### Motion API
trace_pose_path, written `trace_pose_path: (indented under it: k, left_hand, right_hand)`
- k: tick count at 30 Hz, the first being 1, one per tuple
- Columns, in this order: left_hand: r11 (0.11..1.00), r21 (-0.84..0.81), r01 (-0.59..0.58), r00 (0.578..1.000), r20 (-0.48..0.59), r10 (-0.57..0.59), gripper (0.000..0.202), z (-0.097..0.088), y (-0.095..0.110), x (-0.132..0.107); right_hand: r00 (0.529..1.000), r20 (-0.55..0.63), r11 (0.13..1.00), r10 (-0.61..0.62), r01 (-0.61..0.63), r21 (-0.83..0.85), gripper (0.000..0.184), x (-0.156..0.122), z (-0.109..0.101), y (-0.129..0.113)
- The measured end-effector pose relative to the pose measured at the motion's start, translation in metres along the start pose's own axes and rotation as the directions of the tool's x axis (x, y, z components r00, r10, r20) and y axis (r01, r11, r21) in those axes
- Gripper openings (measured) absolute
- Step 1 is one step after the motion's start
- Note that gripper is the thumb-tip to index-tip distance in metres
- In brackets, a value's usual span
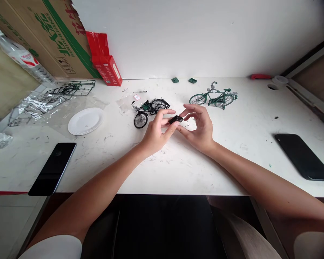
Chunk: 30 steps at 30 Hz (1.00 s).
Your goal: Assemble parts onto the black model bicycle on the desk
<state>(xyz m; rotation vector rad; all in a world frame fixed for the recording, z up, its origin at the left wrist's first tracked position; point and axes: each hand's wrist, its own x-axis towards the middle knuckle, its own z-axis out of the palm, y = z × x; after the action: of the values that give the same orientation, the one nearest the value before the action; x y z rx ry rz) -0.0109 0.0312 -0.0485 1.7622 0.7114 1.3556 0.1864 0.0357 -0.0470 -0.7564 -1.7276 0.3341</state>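
Note:
Between the fingers and thumb of my left hand [158, 132] is a small black plastic piece [176, 119], box-like in shape. My right hand [197, 126] comes up to its right end, thumb and fingertips close around it; whether they grip it is hard to make out. Just behind my left hand, a black model bicycle [140, 120] with a green part on its frame leans on the table. A green model bicycle [220, 98] stands upright beyond my right hand. Two small green pieces [175, 80] lie by the wall.
Dark sprue frames [78, 87] and clear plastic wrap lie at the left, beside a white paper plate [85, 121]. Phones [53, 168] rest near the front left and at the far right [304, 155]. A red box [108, 70], a cardboard box [51, 39] and a bottle [21, 55] stand behind.

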Motion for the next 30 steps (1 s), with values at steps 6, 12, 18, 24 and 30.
trace_pose_path:
  k: [6, 12, 18, 24, 30]
  left_hand:
    - [0.996, 0.081, -0.037, 0.998, -0.052, 0.041, 0.017, -0.004, 0.001, 0.002]
    - [0.996, 0.085, -0.04, 0.986, -0.157, 0.053, 0.013, -0.008, -0.003, 0.007]
    - [0.998, 0.067, -0.019, 0.99, -0.14, 0.028, 0.014, -0.009, -0.002, 0.008]
    - [0.97, 0.243, 0.014, 0.997, -0.071, 0.003, 0.017, -0.009, -0.004, 0.004]
    - [0.974, 0.216, 0.061, 0.996, -0.073, -0.046, 0.017, -0.013, -0.006, 0.008]
  right_hand:
    - [1.0, 0.003, 0.996, -0.03, 0.03, -0.078, 0.041, 0.002, -0.001, -0.001]
    - [0.995, -0.013, 0.995, 0.098, -0.098, -0.005, 0.06, 0.0, 0.0, 0.009]
    - [0.997, 0.055, 0.999, 0.048, -0.05, 0.023, 0.03, 0.003, -0.002, 0.01]
    - [0.974, 0.219, 0.98, -0.064, 0.103, -0.168, 0.046, 0.021, -0.023, 0.031]
    - [0.971, 0.196, 0.99, 0.136, -0.126, -0.061, 0.055, 0.013, -0.016, 0.031]
